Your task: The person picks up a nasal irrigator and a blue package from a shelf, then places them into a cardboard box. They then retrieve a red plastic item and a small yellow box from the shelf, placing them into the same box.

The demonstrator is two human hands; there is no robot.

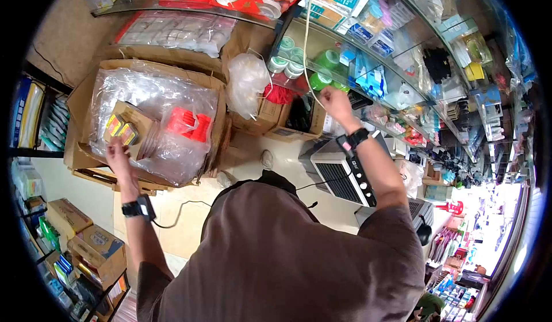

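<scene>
My left hand is over the near left edge of a plastic-lined carton, its fingers apart and pointing at small yellow-and-black boxes. These boxes sit on a brown cardboard piece, with a red plastic packet to their right. At the glass shelving, my right hand has its fingers curled together beside green containers. A pale cord hangs down to that hand; whether the fingers grip it, I cannot make out. Both wrists wear black straps with small devices.
A white plastic bag hangs between the carton and the glass shelves. An air-cooler-like unit stands on the floor below my right arm. Cardboard boxes fill the lower left. A black cable trails from my left wrist.
</scene>
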